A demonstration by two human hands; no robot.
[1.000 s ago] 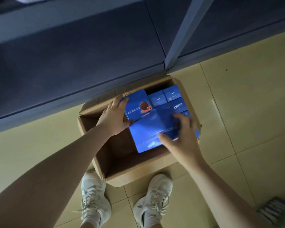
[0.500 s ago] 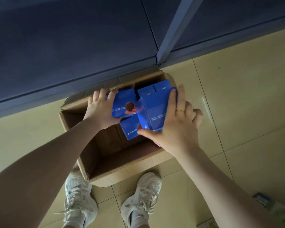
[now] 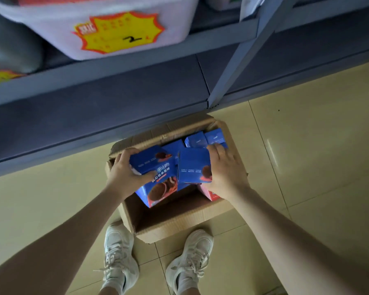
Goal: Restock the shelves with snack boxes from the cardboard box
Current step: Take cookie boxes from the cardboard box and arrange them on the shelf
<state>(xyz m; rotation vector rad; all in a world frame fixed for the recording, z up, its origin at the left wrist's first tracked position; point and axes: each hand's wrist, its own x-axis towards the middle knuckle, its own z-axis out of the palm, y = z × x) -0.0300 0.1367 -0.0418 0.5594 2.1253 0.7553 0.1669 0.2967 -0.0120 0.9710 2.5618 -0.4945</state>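
Note:
An open cardboard box (image 3: 175,222) stands on the floor against the shelf base, with several blue snack boxes (image 3: 214,137) packed at its far end. My left hand (image 3: 126,173) grips a blue snack box (image 3: 158,182) whose front shows a chocolate pie, tilted above the carton. My right hand (image 3: 224,173) holds a second blue snack box (image 3: 193,165) beside it, thumb under and fingers over its top. A pink box (image 3: 210,193) peeks out under my right hand.
Grey-blue metal shelves (image 3: 94,107) run across the top, with an upright post (image 3: 239,60). A white plastic bin (image 3: 98,24) with a yellow price tag sits on the upper shelf. My white sneakers (image 3: 119,258) stand on the beige tiled floor just behind the carton.
Both hands have lifted their blue boxes up out of the carton and turned them. The view has tilted up, bringing the upper shelf and white bin into sight.

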